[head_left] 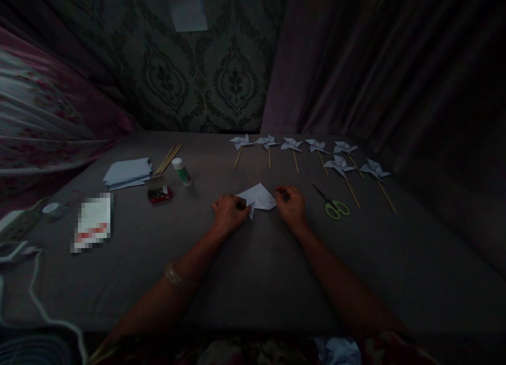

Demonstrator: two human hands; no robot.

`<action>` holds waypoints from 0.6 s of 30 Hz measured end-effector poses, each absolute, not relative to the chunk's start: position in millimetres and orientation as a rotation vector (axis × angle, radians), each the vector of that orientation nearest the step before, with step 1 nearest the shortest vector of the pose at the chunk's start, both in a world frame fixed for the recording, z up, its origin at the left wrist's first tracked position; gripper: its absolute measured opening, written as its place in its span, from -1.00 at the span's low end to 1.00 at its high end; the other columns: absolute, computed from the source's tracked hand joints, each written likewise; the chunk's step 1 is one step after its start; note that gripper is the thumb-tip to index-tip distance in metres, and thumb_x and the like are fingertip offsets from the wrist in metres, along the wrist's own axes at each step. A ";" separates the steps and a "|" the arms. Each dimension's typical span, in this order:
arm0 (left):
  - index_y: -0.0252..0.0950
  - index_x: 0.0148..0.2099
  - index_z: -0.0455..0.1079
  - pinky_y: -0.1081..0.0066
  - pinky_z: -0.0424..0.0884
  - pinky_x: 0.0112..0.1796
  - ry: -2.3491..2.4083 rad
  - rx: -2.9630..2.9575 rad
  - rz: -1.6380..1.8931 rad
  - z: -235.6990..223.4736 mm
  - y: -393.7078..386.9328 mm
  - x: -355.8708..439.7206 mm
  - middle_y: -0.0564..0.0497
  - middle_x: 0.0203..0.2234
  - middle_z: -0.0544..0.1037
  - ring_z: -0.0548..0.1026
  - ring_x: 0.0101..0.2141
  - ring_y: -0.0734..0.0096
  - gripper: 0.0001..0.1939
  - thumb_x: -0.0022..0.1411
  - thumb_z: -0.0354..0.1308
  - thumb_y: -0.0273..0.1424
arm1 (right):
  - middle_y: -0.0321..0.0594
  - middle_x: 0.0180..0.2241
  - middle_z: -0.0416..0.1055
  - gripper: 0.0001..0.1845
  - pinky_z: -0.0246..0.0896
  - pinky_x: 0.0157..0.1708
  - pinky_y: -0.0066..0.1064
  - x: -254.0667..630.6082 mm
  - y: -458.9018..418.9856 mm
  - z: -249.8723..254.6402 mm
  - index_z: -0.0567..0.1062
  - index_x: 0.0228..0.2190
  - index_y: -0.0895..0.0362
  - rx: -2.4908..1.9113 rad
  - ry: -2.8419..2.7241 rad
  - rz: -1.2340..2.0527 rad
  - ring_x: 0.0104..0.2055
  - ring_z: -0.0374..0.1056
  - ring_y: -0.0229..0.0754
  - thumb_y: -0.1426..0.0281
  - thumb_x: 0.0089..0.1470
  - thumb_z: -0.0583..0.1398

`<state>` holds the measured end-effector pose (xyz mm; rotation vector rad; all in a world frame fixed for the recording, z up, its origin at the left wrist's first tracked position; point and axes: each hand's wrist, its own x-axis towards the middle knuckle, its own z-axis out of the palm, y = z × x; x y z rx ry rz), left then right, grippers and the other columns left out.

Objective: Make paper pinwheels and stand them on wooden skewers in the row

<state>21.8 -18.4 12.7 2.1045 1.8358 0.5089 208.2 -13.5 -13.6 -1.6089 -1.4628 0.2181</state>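
A white sheet of paper, cut and partly folded into pinwheel blades, lies on the table between my hands. My left hand is closed on its left side, with one pointed flap sticking out below the fingers. At the paper's right corner is my right hand, its fingers curled together in a pinch. What sits between those fingertips is too dark to make out. Scissors with green handles lie just right of my right hand, blades pointing away.
Several finished paper pinwheels on sticks line the back right. Toward the left are a paper stack, wooden sticks, a glue stick, an open small red box, a blurred packet and a power strip with a white cable.
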 end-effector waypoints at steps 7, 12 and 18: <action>-0.24 -0.30 0.55 0.10 0.25 -0.12 1.901 2.018 0.569 11.1 -7.6 13.6 -0.11 -0.23 0.56 0.41 -0.10 0.06 -0.80 0.15 0.14 -0.28 | -0.10 -0.29 0.47 -0.78 0.18 -0.14 -0.23 209.2 -14.0 -16.9 0.53 -0.31 0.15 -1.573 -1.583 0.225 -0.23 0.34 -0.10 0.47 0.00 0.10; -0.26 -0.24 0.54 0.13 0.26 -0.11 1.929 1.939 0.665 15.1 2.0 2.3 -0.12 -0.21 0.57 0.44 -0.12 0.11 -0.78 0.19 0.12 -0.28 | -0.07 -0.18 0.43 -0.69 0.12 -0.09 -0.20 205.4 -21.0 -14.0 0.51 -0.20 0.13 -1.558 -1.760 0.107 -0.08 0.29 -0.04 0.52 0.02 0.07; -0.23 -0.22 0.53 0.17 0.22 -0.06 1.897 1.931 0.761 9.2 10.5 -8.2 -0.06 -0.21 0.59 0.46 -0.13 0.19 -0.83 0.18 0.15 -0.32 | -0.03 -0.11 0.37 -0.66 0.08 -0.07 -0.19 199.6 -28.1 -10.8 0.42 -0.11 0.15 -1.435 -1.900 -0.015 -0.05 0.24 0.00 0.52 0.05 0.09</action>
